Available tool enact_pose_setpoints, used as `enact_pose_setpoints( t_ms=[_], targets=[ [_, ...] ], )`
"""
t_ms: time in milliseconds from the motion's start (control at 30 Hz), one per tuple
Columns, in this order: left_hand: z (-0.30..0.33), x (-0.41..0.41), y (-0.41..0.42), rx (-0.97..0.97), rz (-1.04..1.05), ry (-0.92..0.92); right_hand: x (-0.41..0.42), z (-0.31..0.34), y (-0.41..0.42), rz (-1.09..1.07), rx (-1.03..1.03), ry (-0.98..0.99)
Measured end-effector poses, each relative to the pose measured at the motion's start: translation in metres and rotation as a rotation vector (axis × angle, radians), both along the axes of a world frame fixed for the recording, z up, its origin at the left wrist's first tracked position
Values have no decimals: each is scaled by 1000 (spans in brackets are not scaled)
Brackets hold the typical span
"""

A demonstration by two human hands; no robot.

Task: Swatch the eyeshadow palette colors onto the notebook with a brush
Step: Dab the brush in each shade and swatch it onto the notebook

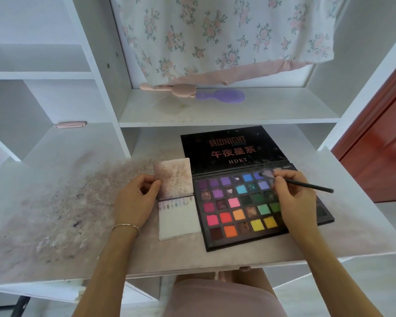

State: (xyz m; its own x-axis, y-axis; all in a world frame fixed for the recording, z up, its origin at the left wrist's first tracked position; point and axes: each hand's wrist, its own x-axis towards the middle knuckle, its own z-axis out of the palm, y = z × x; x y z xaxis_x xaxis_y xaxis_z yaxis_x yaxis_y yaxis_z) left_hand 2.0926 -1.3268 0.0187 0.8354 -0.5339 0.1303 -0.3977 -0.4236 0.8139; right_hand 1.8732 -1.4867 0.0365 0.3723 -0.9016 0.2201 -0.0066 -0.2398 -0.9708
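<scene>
Palette (pixel 249 202): brush (pixel 306 184) tip loading the 12 o'clock row; swirl lightly.
Right hand (pixel 293 200): fingers pinched on brush.
Left hand (pixel 135 202): thumb and fingers pinching notebook (pixel 176 197) page; steady it.

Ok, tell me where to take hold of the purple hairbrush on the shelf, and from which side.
Grip the purple hairbrush by its narrow handle, the left end, coming from above and in front. It lies flat with the wide head to the right. The pink fabric tie lies against the handle's end, so pinch just right of it.

Lying open on the desk: black eyeshadow palette (pixel 242 207), bright pans. Lying beside it, touching: flipped-open notebook (pixel 177 200), swatches on top. Resting tip-down on a top-row pan: thin black brush (pixel 306 185).
</scene>
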Motion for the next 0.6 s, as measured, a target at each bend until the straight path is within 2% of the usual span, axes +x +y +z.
enact_pose_setpoints(
  t_ms=[233,433,600],
  targets=[
    [-3,-5,-7,1,61,-18,-33,-5,-43,-312,-100,132],
    [-5,-9,-7,-4,61,-76,-37,-13,-53,-402,-145,271],
    [-4,-10,-6,-2,59,-86,-35,-14,-52,-384,-164,314]
  ],
)
